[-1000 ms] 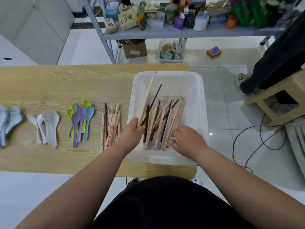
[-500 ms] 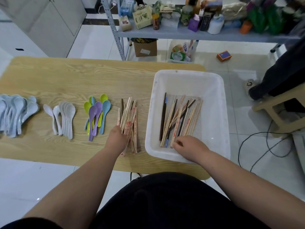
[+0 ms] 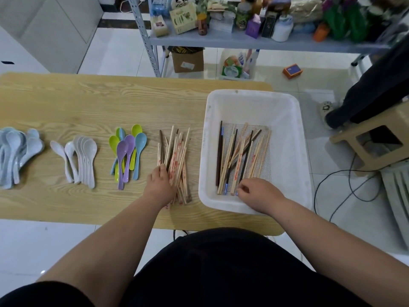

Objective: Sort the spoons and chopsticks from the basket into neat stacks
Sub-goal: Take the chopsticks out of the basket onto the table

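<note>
Left hand (image 3: 161, 186) has crossed from the basket (image 3: 295, 140) to the worktop (image 3: 77, 100). Spoons (image 3: 85, 158) look finished, in 3 groups. The chopstick pile (image 3: 177, 156) beside them is loose, with the left fingers (image 3: 163, 171) resting released on it. More chopsticks (image 3: 238, 156) remain in the basket, where the right hand (image 3: 259, 194) pinches their near ends.
</note>
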Demonstrator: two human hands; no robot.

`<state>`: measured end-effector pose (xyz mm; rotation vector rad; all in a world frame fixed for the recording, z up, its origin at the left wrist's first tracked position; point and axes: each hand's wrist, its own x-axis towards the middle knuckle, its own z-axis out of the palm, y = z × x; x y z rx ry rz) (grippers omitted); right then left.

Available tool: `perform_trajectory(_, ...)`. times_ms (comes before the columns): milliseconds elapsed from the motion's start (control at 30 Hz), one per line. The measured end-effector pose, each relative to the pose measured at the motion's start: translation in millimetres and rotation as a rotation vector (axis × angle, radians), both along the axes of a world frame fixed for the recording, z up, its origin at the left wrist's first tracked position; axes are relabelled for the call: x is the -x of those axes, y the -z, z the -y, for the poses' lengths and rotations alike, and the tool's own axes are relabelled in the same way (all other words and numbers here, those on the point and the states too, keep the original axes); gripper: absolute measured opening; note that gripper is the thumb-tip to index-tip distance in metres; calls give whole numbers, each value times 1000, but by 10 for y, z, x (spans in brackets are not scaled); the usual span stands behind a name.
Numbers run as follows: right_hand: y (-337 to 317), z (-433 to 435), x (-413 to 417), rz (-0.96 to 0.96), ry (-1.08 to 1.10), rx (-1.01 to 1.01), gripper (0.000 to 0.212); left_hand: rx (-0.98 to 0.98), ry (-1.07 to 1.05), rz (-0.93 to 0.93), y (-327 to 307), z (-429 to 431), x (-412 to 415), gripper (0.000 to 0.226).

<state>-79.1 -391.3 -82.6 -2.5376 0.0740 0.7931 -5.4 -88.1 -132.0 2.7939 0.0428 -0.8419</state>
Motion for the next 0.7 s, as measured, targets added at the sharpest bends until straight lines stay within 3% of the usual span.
perform_trajectory(400,-40,-6,-4,-3,-5,0,23,78,-45,7,-7,-37,-52,96)
perform_trajectory(600,-44,139,-25,32,19,-30,21,107,-73,34,-35,-18,-91,85)
perform_trajectory(700,-43,281,-16,21,59,-13,19,146,-84,148,-89,24,-101,65)
